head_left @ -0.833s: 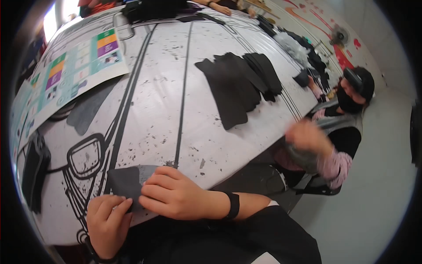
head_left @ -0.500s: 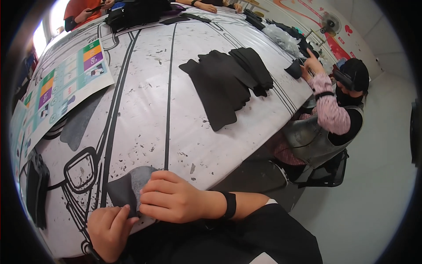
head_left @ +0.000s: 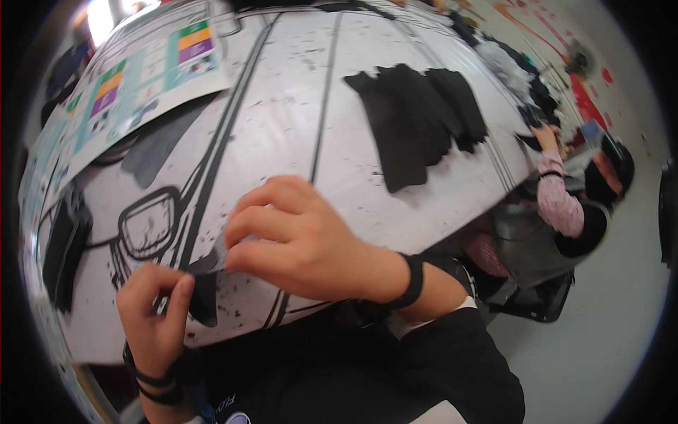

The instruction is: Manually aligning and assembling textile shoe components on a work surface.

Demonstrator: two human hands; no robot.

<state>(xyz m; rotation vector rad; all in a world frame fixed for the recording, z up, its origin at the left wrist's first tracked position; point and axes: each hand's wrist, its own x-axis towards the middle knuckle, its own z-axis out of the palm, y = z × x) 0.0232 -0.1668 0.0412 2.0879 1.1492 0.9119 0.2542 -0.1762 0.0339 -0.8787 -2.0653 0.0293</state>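
A small dark sheet piece (head_left: 204, 302), black on one side with a grey face partly showing, lies between my hands at the table's near edge. My left hand (head_left: 153, 311) pinches its left edge between thumb and fingers. Above and to the right of it, my right hand (head_left: 293, 237) is curled, fingertips closed at the piece's upper right part. Blur and the fingers hide much of the piece, including its outline.
A fanned stack of black cut pieces (head_left: 417, 124) lies farther right on the white table (head_left: 282, 106). At left are printed sheets (head_left: 141, 99), a grey piece (head_left: 159, 148) and a black bundle (head_left: 67, 247). A seated co-worker (head_left: 565, 212) reaches toward dark items at the right edge.
My right hand has risen and the piece between my hands has turned, showing less grey. The whole view has shifted. The co-worker's raised hand has come down to the table edge.
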